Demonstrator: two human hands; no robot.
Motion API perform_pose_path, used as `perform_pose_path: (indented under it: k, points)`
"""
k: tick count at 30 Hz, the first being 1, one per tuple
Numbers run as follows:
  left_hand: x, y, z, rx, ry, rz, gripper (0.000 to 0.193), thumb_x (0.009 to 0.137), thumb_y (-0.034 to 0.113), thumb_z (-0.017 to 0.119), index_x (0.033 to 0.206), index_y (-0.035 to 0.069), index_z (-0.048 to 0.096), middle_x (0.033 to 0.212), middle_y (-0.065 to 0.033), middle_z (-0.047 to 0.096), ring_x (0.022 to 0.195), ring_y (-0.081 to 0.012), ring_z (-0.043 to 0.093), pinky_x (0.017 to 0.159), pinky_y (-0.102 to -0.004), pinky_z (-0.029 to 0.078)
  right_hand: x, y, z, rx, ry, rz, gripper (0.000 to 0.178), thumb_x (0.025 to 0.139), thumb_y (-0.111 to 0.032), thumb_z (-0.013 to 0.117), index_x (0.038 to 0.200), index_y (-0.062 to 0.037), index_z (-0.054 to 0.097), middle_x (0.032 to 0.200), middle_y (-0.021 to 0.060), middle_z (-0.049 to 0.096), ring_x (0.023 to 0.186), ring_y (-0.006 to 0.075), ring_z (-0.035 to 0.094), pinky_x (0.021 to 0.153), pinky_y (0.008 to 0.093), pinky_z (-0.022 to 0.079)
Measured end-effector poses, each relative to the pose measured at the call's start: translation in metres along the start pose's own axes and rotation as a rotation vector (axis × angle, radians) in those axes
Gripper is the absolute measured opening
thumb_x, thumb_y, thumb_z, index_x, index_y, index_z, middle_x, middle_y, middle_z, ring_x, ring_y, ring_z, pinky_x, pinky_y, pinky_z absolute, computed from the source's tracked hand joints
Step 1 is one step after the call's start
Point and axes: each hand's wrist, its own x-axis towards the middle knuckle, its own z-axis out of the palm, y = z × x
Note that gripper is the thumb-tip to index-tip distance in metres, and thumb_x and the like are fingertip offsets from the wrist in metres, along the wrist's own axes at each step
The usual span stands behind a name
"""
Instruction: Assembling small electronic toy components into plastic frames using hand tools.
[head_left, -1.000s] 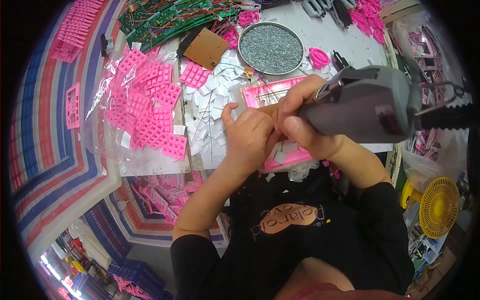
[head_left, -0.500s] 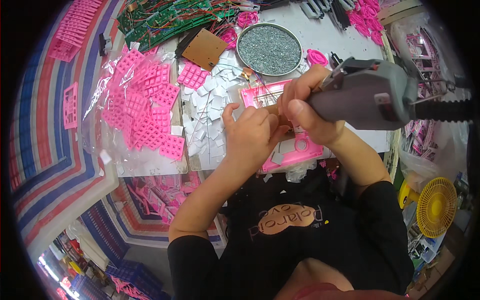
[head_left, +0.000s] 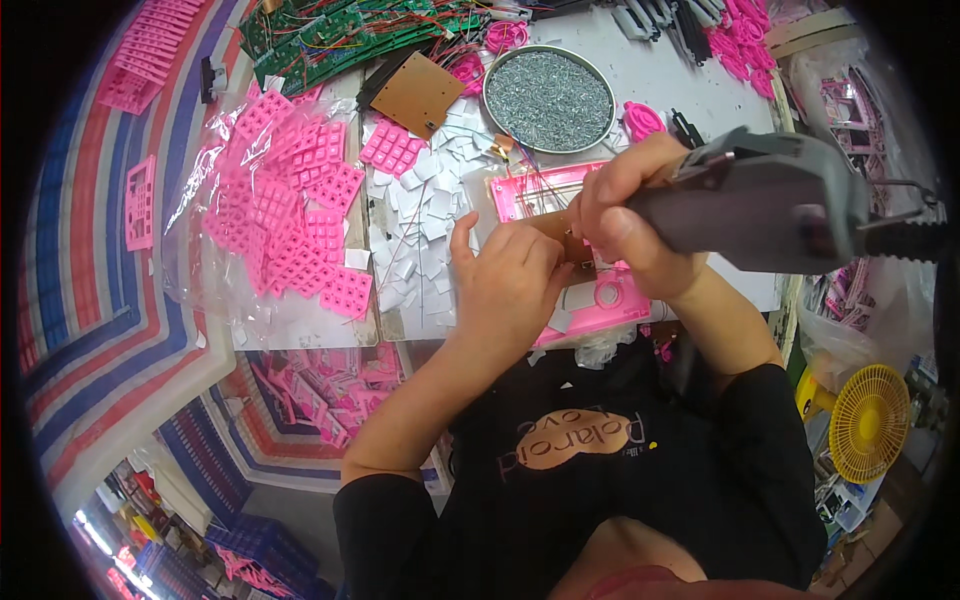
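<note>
In my right hand (head_left: 640,215) is a grey electric screwdriver (head_left: 750,200), gripped near its front end and pointing left over the work; its tip is hidden by my fingers. My left hand (head_left: 505,285) is closed on the edge of a brown circuit board (head_left: 582,265), its index finger lifted away. This board lies over a pink plastic housing (head_left: 590,320), partly covered by both hands. Thin wires run out of the housing's far end. Just beyond stands a round metal tray (head_left: 489,108) full of small screws (head_left: 550,98).
Left of my hands lie white paper pieces (head_left: 415,235) and a clear bag of pink keypads (head_left: 290,200). Another brown board (head_left: 418,95) and wired green circuit boards (head_left: 350,40) are at the back. A yellow fan (head_left: 868,424) stands at the right.
The screwdriver and my right hand have shifted slightly right and down. More of the brown board shows between my hands. The rest of the bench sits slightly differently in the picture.
</note>
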Motion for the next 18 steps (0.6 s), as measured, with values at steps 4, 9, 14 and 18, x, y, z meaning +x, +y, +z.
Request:
perform_pose_path:
  k: [4,9,14,18]
  points:
    - [0.0,0.0,0.0,-0.01,0.03,0.008,0.018,0.08,0.019,0.079,0.088,0.015,0.063,0.087,0.001,0.059,0.093,-0.0185,0.062,0.108,-0.057,0.028,0.0,0.004,-0.005,-0.32,-0.157,-0.042,0.021,0.094,-0.008,0.065,0.097,-0.0084,0.044,0.069,0.0072,0.055,0.06,0.0136,0.053,0.059,0.0329,0.049]
    - [0.001,0.0,0.0,-0.043,0.04,-0.014,0.015,0.08,0.018,0.078,0.088,0.015,0.065,0.087,0.0015,0.062,0.092,-0.0184,0.063,0.108,-0.0569,0.027,0.0,0.005,-0.002,-0.104,-0.137,0.028,0.021,0.095,-0.012,0.066,0.101,-0.0082,0.046,0.067,0.0054,0.054,0.059,0.0132,0.051,0.057,0.0313,0.048]
    - [0.004,-0.001,0.0,-0.164,0.098,-0.052,0.011,0.081,0.016,0.077,0.089,0.015,0.07,0.088,0.0015,0.069,0.089,-0.0186,0.066,0.11,-0.0528,0.024,0.004,-0.009,-0.001,0.39,-0.006,0.015,0.027,0.095,-0.02,0.067,0.106,-0.0083,0.046,0.06,0.0001,0.046,0.054,0.0114,0.046,0.055,0.029,0.044]
    - [0.002,0.003,-0.003,-0.23,0.113,-0.051,0.011,0.081,0.014,0.078,0.089,0.015,0.071,0.089,0.0012,0.071,0.088,-0.0185,0.067,0.11,-0.0511,0.023,0.0,-0.022,0.002,0.445,-0.008,-0.034,0.031,0.095,-0.025,0.069,0.106,-0.0094,0.045,0.06,-0.0009,0.046,0.05,0.0107,0.044,0.052,0.0283,0.042]
